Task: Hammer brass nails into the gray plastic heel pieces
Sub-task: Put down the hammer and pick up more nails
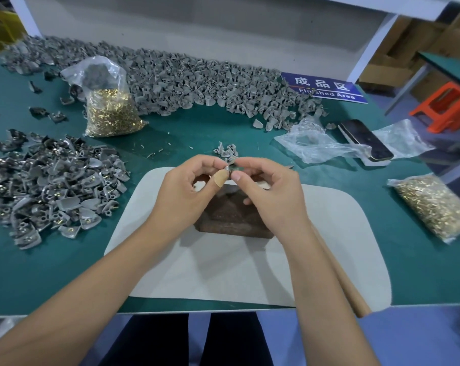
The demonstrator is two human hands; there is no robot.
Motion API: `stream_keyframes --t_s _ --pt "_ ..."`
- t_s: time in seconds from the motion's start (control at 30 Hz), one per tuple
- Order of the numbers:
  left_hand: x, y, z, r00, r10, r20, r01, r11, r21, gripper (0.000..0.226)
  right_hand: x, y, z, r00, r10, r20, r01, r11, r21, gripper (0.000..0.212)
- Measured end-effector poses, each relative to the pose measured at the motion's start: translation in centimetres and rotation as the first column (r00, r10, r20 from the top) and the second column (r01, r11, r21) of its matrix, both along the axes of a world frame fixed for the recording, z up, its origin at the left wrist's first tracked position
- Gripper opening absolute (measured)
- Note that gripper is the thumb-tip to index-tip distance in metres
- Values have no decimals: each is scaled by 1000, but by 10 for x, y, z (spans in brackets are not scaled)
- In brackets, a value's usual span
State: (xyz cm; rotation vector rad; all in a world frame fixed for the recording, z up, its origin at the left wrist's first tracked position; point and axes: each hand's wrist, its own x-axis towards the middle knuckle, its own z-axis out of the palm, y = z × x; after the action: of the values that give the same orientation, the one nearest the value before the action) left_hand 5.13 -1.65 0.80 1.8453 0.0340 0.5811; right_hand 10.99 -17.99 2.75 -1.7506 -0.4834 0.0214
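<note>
My left hand (pixel 189 188) and my right hand (pixel 271 191) meet above a rusty brown metal block (pixel 231 215) on a pale mat (pixel 223 273). Between their fingertips they pinch a small gray plastic heel piece (pixel 231 168); the left thumb wears a bandage. Whether a nail sits in the piece is hidden by the fingers. A few loose heel pieces (pixel 227 150) lie just beyond the hands. A wooden hammer handle (pixel 347 283) runs under my right forearm; its head is hidden.
A pile of nailed heel pieces (pixel 54 188) lies at left. A long heap of gray heel pieces (pixel 192 77) fills the back. Bags of brass nails stand at back left (pixel 112 114) and right (pixel 432 207). A phone (pixel 366 140), empty plastic bags (pixel 316 143) and a blue sign (pixel 326 88) are at right.
</note>
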Motion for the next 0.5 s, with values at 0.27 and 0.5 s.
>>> stream_keyframes --t_s 0.27,0.5 --pt "-3 -3 -3 999 -21 -46 33 961 274 8 13 -65 -18 866 -425 262 499 707 -501 20" --pt "-7 -7 2 999 14 -49 5 928 373 16 10 -66 -21 923 -286 258 379 558 -739 23"
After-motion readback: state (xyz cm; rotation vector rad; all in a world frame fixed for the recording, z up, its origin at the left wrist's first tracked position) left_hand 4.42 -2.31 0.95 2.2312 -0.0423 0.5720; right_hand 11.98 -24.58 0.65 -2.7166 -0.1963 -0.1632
